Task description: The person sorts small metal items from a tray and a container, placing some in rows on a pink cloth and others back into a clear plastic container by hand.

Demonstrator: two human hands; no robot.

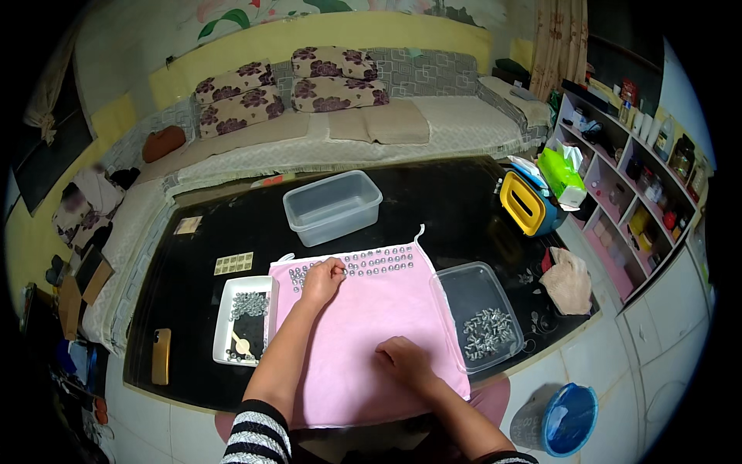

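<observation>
A pink cloth (pixel 348 336) lies on the black table, with rows of small shiny metal pieces (pixel 377 262) near its far edge. My left hand (pixel 324 281) is over those rows, fingertips bent down beside the pieces; whether it pinches one cannot be made out. Lower on the cloth rests my right hand (pixel 406 361), its fingers curled and their tips hidden. To the left, a white tray (pixel 223 319) holds small round metal parts (pixel 249 304) and a cream plastic spoon (pixel 240 344). At the right, a clear plastic lid (pixel 472 284) carries a pile of small metal screw-like parts (pixel 488 333).
An empty clear plastic container (pixel 333 211) stands beyond the cloth. A yellow and blue tissue box (pixel 524 203) and a beige cloth (pixel 568 284) sit at the table's right. A gold phone (pixel 162 356) lies at the left; a blue bucket (pixel 571 420) is on the floor.
</observation>
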